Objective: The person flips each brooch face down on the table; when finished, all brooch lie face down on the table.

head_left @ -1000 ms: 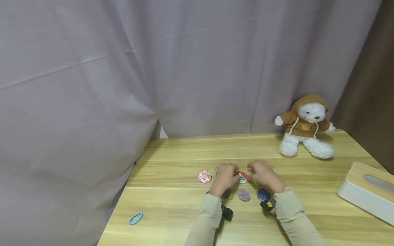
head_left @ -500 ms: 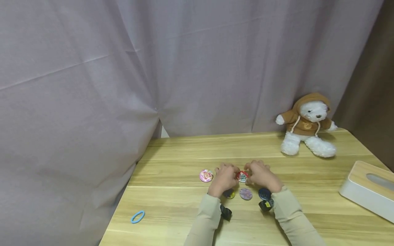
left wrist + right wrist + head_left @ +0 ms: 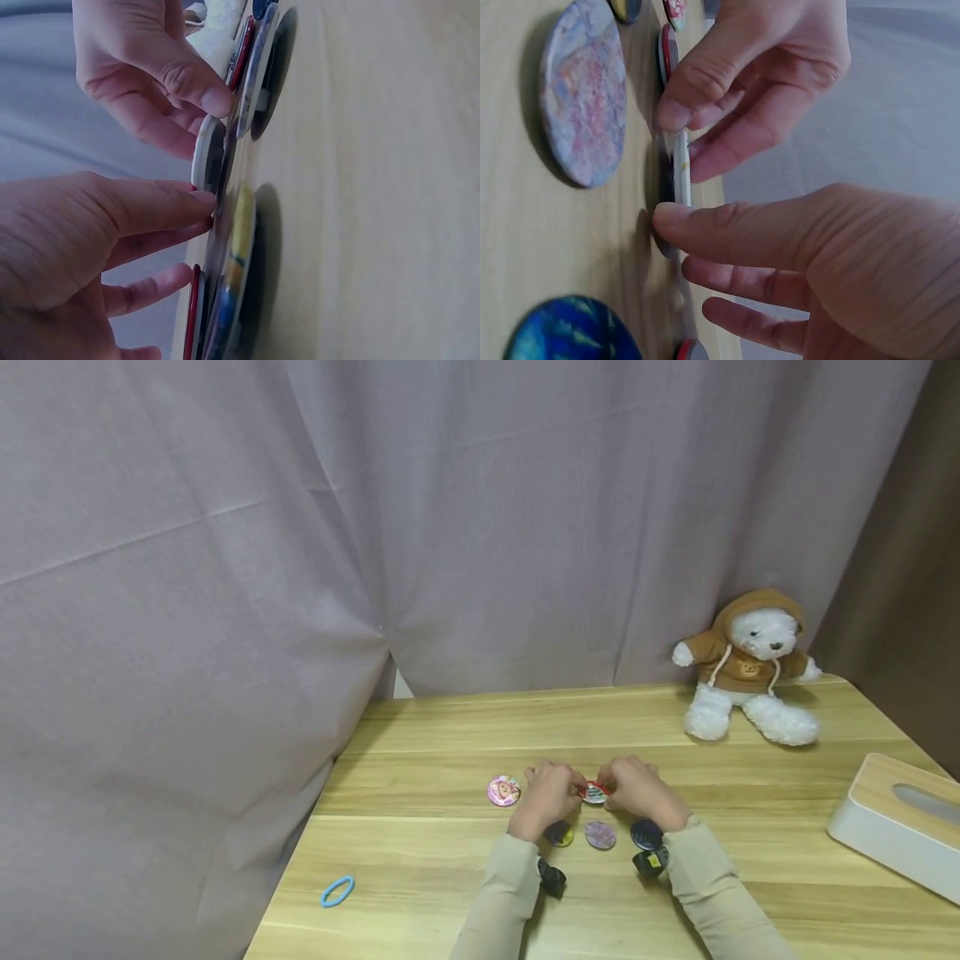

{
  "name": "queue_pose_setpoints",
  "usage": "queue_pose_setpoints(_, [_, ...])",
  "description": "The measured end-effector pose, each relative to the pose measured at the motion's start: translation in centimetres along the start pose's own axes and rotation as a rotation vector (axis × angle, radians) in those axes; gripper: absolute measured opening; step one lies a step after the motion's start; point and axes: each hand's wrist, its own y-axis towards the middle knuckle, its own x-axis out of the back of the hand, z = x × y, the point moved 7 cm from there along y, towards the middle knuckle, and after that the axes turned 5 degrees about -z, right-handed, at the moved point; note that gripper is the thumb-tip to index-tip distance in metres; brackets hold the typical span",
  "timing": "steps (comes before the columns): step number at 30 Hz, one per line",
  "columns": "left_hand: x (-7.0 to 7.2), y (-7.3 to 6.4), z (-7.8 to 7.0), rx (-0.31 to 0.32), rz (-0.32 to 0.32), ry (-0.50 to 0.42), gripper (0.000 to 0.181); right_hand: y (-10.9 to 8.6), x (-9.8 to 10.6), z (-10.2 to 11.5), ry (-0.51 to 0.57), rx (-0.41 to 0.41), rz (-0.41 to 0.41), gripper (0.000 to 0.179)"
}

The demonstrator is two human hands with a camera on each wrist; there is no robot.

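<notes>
A small round red badge [image 3: 594, 792] is held between both hands at the middle of the wooden table [image 3: 450, 735]. My left hand [image 3: 570, 787] pinches its left edge and my right hand [image 3: 613, 789] its right edge. The badge is tipped up off the wood: the left wrist view shows its white rim [image 3: 206, 154] edge-on between the fingertips, and so does the right wrist view [image 3: 679, 169]. Just in front of the hands lie a yellow badge [image 3: 559, 835], a purple badge [image 3: 600, 835] and a blue badge [image 3: 645, 833]. A pink badge [image 3: 503, 791] lies left of my left hand.
A white teddy bear in a brown hoodie [image 3: 750, 668] sits at the back right. A white tissue box with a wooden lid [image 3: 896, 822] stands at the right edge. A blue hair tie [image 3: 337, 891] lies front left. A grey curtain [image 3: 300, 527] hangs behind and at the left.
The red badge lay flat with its face up; now it is tipped up on edge between the fingertips. Both hands have closed in on it slightly.
</notes>
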Motion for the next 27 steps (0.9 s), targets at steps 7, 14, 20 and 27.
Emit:
queue_pose_setpoints(7, [0.1,0.1,0.2,-0.003,-0.026,-0.025,0.016,-0.2,0.8,-0.2,0.009,0.032,-0.027,0.014])
queue_pose_setpoints(14, [0.0,0.2,0.7,-0.010,-0.047,-0.042,0.012,-0.4,1.5,-0.2,0.014,0.079,-0.064,0.009])
queue_pose_setpoints(20, [1.0,0.3,0.4,-0.034,-0.095,-0.062,0.008,0.0,2.0,-0.3,0.052,0.109,-0.106,0.009])
queue_pose_setpoints(27, [1.3,0.4,-0.1,-0.056,-0.080,-0.093,0.009,-0.1,2.3,-0.6,0.124,0.092,-0.075,0.013])
